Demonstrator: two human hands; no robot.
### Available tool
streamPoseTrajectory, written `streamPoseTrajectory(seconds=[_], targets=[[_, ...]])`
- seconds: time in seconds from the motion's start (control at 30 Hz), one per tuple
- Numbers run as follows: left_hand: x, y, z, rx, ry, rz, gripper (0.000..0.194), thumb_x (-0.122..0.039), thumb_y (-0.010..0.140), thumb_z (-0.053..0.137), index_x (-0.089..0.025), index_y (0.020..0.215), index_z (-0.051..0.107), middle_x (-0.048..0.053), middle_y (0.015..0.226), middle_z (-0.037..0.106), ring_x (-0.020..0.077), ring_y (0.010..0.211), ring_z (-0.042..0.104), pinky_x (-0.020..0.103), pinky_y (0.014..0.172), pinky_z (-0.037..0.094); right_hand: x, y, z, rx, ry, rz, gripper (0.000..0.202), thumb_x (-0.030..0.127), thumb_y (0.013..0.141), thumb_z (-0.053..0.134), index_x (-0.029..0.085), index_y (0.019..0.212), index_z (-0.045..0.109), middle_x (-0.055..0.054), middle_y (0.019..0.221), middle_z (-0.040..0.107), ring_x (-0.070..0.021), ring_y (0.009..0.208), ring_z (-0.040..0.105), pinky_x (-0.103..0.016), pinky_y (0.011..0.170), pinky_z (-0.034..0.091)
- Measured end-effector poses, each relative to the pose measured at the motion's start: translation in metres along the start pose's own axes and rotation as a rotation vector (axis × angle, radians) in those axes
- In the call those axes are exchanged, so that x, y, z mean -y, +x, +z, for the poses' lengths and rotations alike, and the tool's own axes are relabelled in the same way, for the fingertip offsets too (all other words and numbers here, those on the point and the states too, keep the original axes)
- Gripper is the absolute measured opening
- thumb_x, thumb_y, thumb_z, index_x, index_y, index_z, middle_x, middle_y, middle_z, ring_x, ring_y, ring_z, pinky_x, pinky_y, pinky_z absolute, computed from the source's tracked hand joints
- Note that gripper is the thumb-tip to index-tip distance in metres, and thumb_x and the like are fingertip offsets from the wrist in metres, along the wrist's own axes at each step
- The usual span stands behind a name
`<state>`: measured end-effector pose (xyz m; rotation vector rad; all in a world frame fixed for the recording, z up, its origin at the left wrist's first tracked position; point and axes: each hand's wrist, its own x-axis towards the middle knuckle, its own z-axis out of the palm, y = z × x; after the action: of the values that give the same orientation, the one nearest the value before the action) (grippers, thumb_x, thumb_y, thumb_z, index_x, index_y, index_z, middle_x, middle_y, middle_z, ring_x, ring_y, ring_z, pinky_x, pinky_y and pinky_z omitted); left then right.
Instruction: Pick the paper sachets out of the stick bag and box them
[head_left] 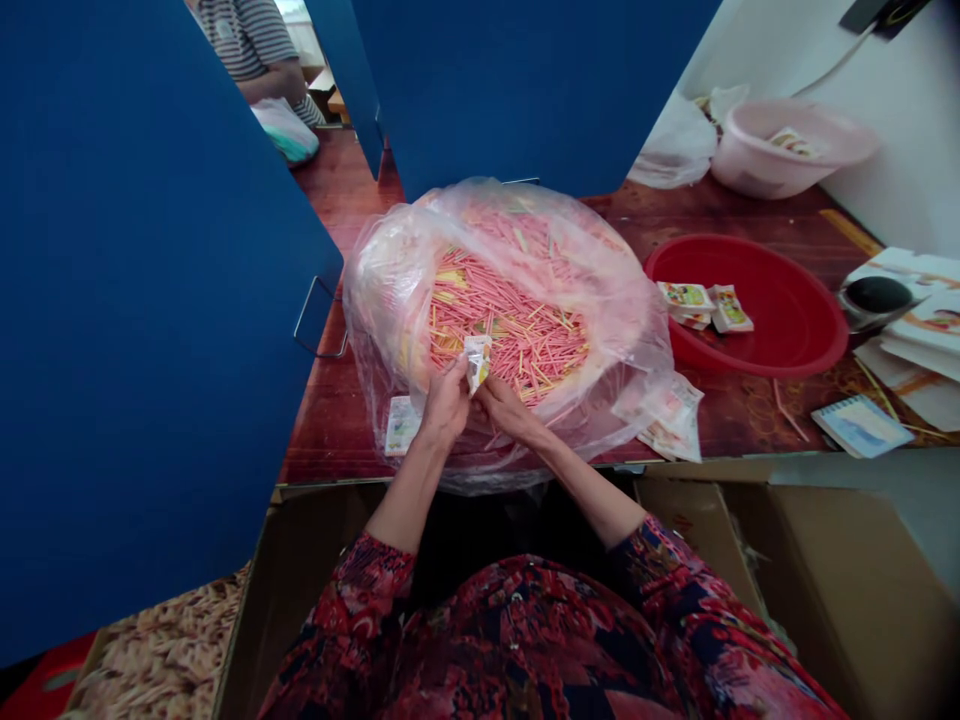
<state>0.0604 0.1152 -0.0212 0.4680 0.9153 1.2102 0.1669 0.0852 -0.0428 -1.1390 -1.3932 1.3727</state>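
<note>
A small white printed packet point(478, 360) stands nearly upright in front of me, over the near side of a large clear plastic bag point(390, 270). My left hand point(448, 398) is closed on the packet's left edge, thumb along its side. At its lower right edge, the fingers of my right hand point(506, 407) are also closed on it; their tips are partly hidden. Inside the bag lies a heap of thin pink and yellow sticks point(517, 315), loose and in great number. A flat printed packet point(403, 425) rests by the bag, left of my left wrist.
To the right, a red basin point(787, 310) holds several printed packets point(686, 300). Crumpled plastic wrappers point(673, 418) and a small notepad point(862, 425) lie near the edge. A pink tub point(750, 160) stands behind. Blue panels point(510, 90) border the table; beyond them is a person in striped sleeves point(251, 40).
</note>
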Motion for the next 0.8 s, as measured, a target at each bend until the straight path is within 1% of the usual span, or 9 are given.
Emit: streamPoseTrajectory(seconds=[0.07,0.17,0.23,0.3,0.4,0.5,0.6,0.7,0.8], targets=[[-0.006,-0.001,-0.002,-0.017,-0.045,0.076,0.016,-0.024,0.092,0.064,-0.014,0.1,0.073,0.006,0.099,0.077,0.0148,0.092,0.072,0.03,0.096,0.053,-0.001,-0.003,0.0,-0.034,0.099,0.051,0.035,0.057,0.091,0.054,0.024,0.084,0.044,0.006,0.066,0.044,-0.0101,0.054,0.039,-0.025,0.051,0.033],[-0.018,-0.009,-0.008,0.002,-0.064,0.188,0.02,-0.03,0.092,0.066,-0.017,0.106,0.072,0.007,0.108,0.076,0.0187,0.104,0.072,0.034,0.101,0.052,0.002,-0.006,-0.001,-0.099,0.29,0.115,0.033,0.054,0.089,0.056,0.026,0.089,0.039,0.009,0.064,0.036,-0.0089,0.049,0.031,-0.023,0.047,0.028],[-0.024,-0.019,-0.012,0.005,-0.041,0.203,0.024,-0.035,0.092,0.066,-0.017,0.108,0.072,0.008,0.112,0.076,0.0216,0.109,0.071,0.037,0.102,0.053,0.005,-0.008,-0.002,-0.128,0.403,0.087,0.029,0.051,0.091,0.054,0.028,0.094,0.037,0.01,0.064,0.033,-0.0092,0.047,0.028,-0.023,0.047,0.027],[-0.026,-0.029,-0.016,-0.016,-0.02,0.21,0.026,-0.037,0.092,0.067,-0.017,0.109,0.073,0.009,0.114,0.075,0.0222,0.11,0.071,0.037,0.103,0.052,0.007,-0.009,-0.001,-0.159,0.43,0.023,0.023,0.046,0.094,0.051,0.029,0.097,0.036,0.01,0.064,0.034,-0.0102,0.048,0.032,-0.023,0.049,0.03],[-0.022,-0.04,-0.02,-0.053,-0.027,0.215,0.026,-0.037,0.091,0.069,-0.017,0.107,0.074,0.008,0.11,0.077,0.0199,0.106,0.072,0.034,0.101,0.053,0.006,-0.011,0.001,-0.224,0.262,-0.077,0.016,0.037,0.095,0.05,0.026,0.09,0.039,0.006,0.07,0.044,-0.0118,0.061,0.044,-0.025,0.061,0.04],[-0.016,-0.043,-0.023,-0.098,-0.089,0.217,0.024,-0.036,0.087,0.074,-0.017,0.101,0.075,0.006,0.1,0.078,0.0163,0.095,0.073,0.029,0.093,0.055,-0.005,-0.016,0.005,-0.239,0.096,-0.107,0.015,0.034,0.093,0.054,0.025,0.087,0.043,0.003,0.078,0.05,-0.0138,0.073,0.05,-0.027,0.072,0.044],[-0.012,-0.042,-0.024,-0.124,-0.124,0.229,0.024,-0.035,0.083,0.078,-0.017,0.099,0.075,0.005,0.096,0.077,0.014,0.087,0.072,0.026,0.087,0.054,-0.019,-0.022,0.009,-0.229,-0.03,-0.126,0.011,0.033,0.093,0.054,0.025,0.099,0.048,0.001,0.086,0.052,-0.0153,0.075,0.051,-0.029,0.073,0.044],[-0.007,-0.042,-0.021,-0.148,-0.099,0.248,0.022,-0.035,0.08,0.081,-0.017,0.093,0.076,0.004,0.092,0.077,0.0136,0.084,0.071,0.025,0.085,0.053,-0.027,-0.022,0.013,-0.247,-0.16,-0.158,0.016,0.032,0.096,0.049,0.025,0.111,0.053,0.0,0.086,0.055,-0.0167,0.073,0.052,-0.031,0.074,0.044],[0.001,-0.042,-0.021,-0.154,-0.074,0.249,0.022,-0.036,0.077,0.083,-0.017,0.084,0.075,0.002,0.086,0.077,0.013,0.08,0.07,0.025,0.083,0.053,-0.026,-0.014,0.015,-0.351,-0.097,-0.15,0.024,0.031,0.096,0.049,0.026,0.119,0.055,0.002,0.077,0.055,-0.0159,0.067,0.052,-0.03,0.069,0.045]])
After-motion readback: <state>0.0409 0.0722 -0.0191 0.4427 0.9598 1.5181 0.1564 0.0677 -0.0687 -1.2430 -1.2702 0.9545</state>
